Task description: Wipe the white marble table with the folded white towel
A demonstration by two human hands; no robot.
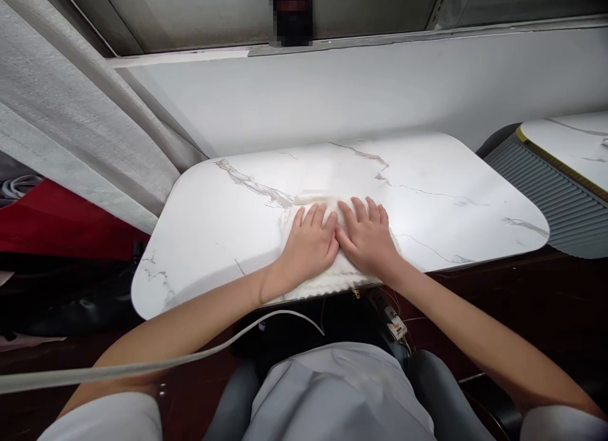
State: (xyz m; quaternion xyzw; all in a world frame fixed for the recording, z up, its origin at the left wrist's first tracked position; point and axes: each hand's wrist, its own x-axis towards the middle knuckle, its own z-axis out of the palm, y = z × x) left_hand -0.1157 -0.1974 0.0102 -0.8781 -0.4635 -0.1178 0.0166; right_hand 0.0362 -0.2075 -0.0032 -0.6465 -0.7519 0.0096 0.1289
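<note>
A soft white cloth (339, 280), fuzzy at its edges, lies near the front edge of a white marble-patterned table (437, 194). My left hand (311, 241) rests palm down on the left part of the cloth, fingers stretched out. On the right part, my right hand (368, 238) lies flat as well, its fingers spread. The thumbs meet at the middle. Much of the cloth is hidden under both hands, and its front edge reaches the table's edge.
A white cable (190, 360) crosses in front of the table from the left. Beneath the table sits a power strip (394, 322). A grey curtain (90, 105) hangs at left, above a red cloth (80, 219). A second table (570, 137) with a ribbed grey side stands at right.
</note>
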